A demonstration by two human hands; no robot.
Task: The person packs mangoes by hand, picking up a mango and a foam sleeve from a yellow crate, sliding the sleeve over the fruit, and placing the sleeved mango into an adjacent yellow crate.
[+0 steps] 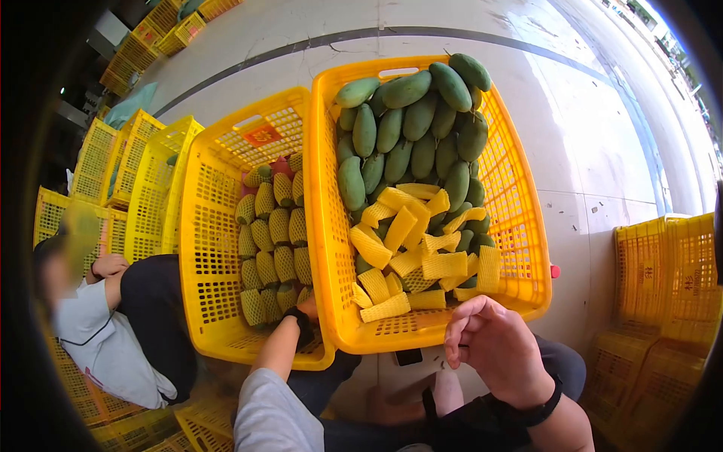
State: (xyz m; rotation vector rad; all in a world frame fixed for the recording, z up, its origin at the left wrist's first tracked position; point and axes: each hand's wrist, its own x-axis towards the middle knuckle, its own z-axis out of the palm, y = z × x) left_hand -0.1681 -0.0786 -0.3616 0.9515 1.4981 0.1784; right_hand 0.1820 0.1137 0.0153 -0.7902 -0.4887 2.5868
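Observation:
My left hand [307,307] reaches into the left yellow crate [215,173], beside rows of green mangoes in yellow foam nets [275,226]. Its fingers are mostly hidden behind the crate wall and the fruit. Just over the near rim of the right yellow crate [520,218], my right hand [497,346] is raised with loosely curled fingers, palm showing and nothing visible in it. Bare green mangoes [418,117] fill the far part of that crate. Loose yellow foam net sleeves [407,226] lie in a heap on its nearer mangoes.
A seated person [120,324] is close on the left. Yellow crates [154,166] stand behind that person, and more stacked crates [663,279] are at the right. A dark phone-like object [409,357] lies below the right crate.

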